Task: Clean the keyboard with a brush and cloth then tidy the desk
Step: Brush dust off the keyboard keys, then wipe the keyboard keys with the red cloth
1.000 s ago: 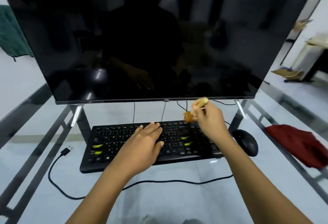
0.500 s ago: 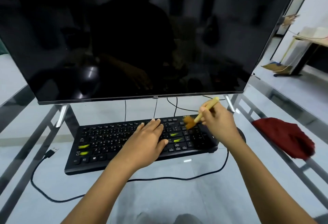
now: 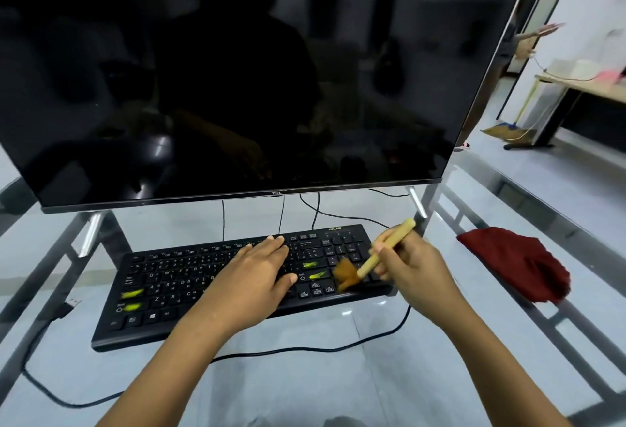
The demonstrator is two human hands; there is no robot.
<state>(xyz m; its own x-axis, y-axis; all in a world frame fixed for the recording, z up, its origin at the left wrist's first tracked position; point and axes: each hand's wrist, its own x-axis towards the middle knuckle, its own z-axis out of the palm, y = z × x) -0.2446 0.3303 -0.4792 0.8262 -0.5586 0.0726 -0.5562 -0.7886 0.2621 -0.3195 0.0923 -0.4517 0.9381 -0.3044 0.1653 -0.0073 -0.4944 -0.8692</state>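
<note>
A black keyboard (image 3: 176,287) with yellow-green smears on some keys lies on the glass desk (image 3: 305,386) below the monitor. My left hand (image 3: 250,281) rests flat on the middle keys, fingers spread. My right hand (image 3: 413,274) grips a small brush (image 3: 379,254) by its pale wooden handle. Its brown bristles touch the keys near the keyboard's right end. A dark red cloth (image 3: 518,264) lies crumpled on the desk to the right, apart from both hands.
A large dark monitor (image 3: 237,71) stands on two slim legs right behind the keyboard. The keyboard's black cable (image 3: 47,389) loops over the desk in front, its USB plug lying loose at the left. A broom and a wooden table stand far right.
My right hand has brought the brush down from the keyboard's top edge to the lower keys at the right end. The left hand stays flat. The view has shifted, hiding the mouse.
</note>
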